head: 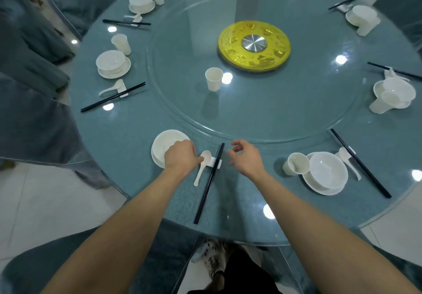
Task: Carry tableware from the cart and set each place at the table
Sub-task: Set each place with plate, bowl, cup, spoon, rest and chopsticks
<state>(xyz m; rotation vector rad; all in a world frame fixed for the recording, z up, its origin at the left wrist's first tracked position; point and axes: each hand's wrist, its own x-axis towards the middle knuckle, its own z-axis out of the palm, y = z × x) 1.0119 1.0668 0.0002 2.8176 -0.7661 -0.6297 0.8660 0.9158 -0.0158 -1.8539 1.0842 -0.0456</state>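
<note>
At the near place a white bowl on a plate [163, 144] stands on the round teal table [137, 124]. My left hand [181, 156] lies over the bowl's right side, its fingers at the bowl of a white spoon [201, 168]. The spoon leans on a small white rest [217, 162] that also carries black chopsticks [209, 184]. My right hand [245, 155] hovers just right of the chopsticks, fingers loosely curled, holding nothing. A lone white cup [213, 79] stands on the glass turntable [251, 115].
Set places ring the table: bowl, plate and cup at the near right [324, 172], left [113, 63], far left [141, 2] and right [394, 94]. A yellow hub [254, 46] sits mid-table. Covered chairs [29, 111] stand at the left.
</note>
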